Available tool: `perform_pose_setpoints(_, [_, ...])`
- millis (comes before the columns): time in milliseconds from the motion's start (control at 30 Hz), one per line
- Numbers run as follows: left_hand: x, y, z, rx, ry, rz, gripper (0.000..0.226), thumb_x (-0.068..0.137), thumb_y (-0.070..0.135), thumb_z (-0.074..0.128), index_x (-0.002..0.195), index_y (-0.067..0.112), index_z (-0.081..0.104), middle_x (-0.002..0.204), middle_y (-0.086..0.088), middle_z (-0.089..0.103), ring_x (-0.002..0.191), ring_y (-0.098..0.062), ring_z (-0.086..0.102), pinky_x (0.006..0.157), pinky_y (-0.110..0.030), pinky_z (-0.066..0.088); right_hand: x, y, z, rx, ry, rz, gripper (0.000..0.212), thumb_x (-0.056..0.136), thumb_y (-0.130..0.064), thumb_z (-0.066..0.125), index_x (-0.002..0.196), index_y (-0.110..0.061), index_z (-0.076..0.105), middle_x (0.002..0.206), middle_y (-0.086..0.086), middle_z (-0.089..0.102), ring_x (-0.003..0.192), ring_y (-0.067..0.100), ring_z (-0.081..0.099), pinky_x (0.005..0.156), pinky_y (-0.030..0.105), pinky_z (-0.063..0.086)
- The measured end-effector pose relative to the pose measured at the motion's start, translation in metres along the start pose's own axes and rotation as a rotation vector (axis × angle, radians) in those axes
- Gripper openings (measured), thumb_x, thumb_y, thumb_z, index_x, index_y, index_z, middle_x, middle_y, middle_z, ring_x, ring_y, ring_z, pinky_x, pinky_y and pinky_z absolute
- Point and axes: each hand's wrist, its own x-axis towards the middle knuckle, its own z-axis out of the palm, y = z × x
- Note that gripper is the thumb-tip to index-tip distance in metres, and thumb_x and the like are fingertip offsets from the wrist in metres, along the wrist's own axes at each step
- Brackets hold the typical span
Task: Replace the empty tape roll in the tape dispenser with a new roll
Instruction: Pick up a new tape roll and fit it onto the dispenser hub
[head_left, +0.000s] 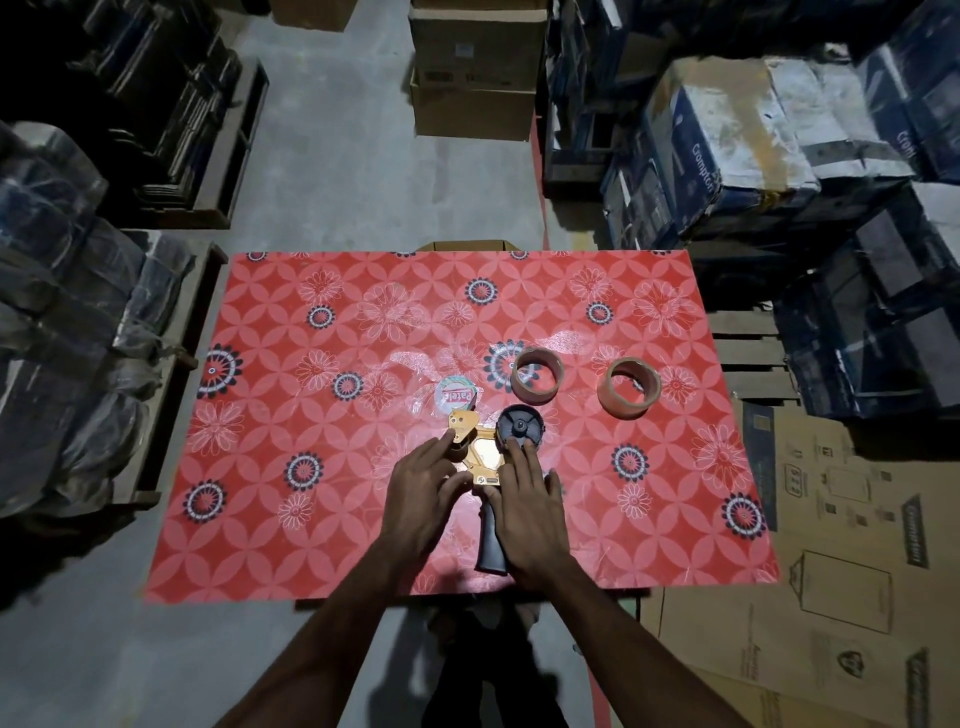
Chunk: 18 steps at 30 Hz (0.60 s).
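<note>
An orange tape dispenser with a black handle lies flat on the red flowered table, near its front middle. Its black hub wheel is bare, with no roll on it. My left hand rests on the dispenser's left front end, fingers spread. My right hand lies over the handle, fingertips touching the hub wheel. Two brown tape rolls stand behind: one just beyond the hub, another further right. A round printed label disc lies just past the dispenser.
Cardboard boxes stand beyond the table on the concrete floor. Stacked blue cartons fill the right side, wrapped dark bundles the left. Flattened printed cardboard lies at the table's right front corner.
</note>
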Motion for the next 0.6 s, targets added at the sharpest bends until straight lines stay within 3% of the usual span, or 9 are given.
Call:
perform_pose_setpoints(100, [-0.003,0.006,0.003,-0.030,0.012,-0.087,0.020,0.090,0.027,0.077,0.079,0.012,0.081,0.135,-0.001,0.070,0.113,-0.013,0.060,0.092,-0.025,0.043,-0.001,0.002,0.002,-0.006,0.010,0.001,0.036,0.110,-0.044,0.034,0.126,-0.018,0.053,0.171,0.003,0.015,0.160,0.023,0.006,0.117,0.055,0.034])
perform_pose_setpoints(267, [0.002,0.005,-0.009,-0.021,-0.105,-0.134,0.020,0.087,0.033,0.079,0.089,0.013,0.083,0.144,0.000,0.065,0.120,-0.021,0.065,0.097,-0.027,0.045,0.001,-0.001,-0.001,0.050,0.002,0.001,0.038,0.109,-0.046,0.036,0.128,-0.017,0.053,0.170,0.003,0.019,0.159,0.025,0.010,0.115,0.055,0.036])
perform_pose_setpoints(400, [0.013,0.012,-0.024,0.008,-0.104,-0.169,0.027,0.084,0.039,0.079,0.100,0.017,0.084,0.138,-0.003,0.070,0.113,-0.021,0.071,0.087,-0.008,0.038,0.000,-0.001,-0.024,0.262,-0.050,-0.031,0.049,0.106,-0.049,0.043,0.143,-0.017,0.047,0.166,0.002,0.025,0.155,0.025,0.022,0.115,0.045,0.036])
perform_pose_setpoints(467, [0.020,0.014,-0.026,0.005,-0.103,-0.146,0.025,0.088,0.040,0.076,0.096,0.018,0.083,0.142,-0.005,0.066,0.121,-0.023,0.068,0.093,-0.018,0.048,0.004,0.011,-0.042,0.362,-0.026,-0.016,0.053,0.105,-0.046,0.049,0.149,-0.018,0.042,0.162,0.002,0.033,0.147,0.021,0.036,0.114,0.039,0.039])
perform_pose_setpoints(533, [0.028,0.016,-0.023,0.013,-0.108,-0.114,0.025,0.093,0.040,0.071,0.099,0.017,0.080,0.148,-0.004,0.062,0.128,-0.026,0.062,0.102,-0.036,0.051,0.015,0.034,-0.064,0.364,0.043,0.019,0.055,0.104,-0.041,0.054,0.151,-0.018,0.040,0.161,0.002,0.037,0.142,0.019,0.042,0.115,0.045,0.043])
perform_pose_setpoints(600, [0.039,0.023,-0.017,0.013,-0.110,-0.094,0.023,0.095,0.037,0.069,0.105,0.018,0.077,0.152,-0.001,0.059,0.133,-0.026,0.057,0.103,-0.038,0.050,0.035,0.066,-0.083,0.319,0.130,0.040,0.051,0.101,-0.033,0.060,0.146,-0.018,0.044,0.154,0.003,0.044,0.131,0.016,0.049,0.107,0.048,0.050])
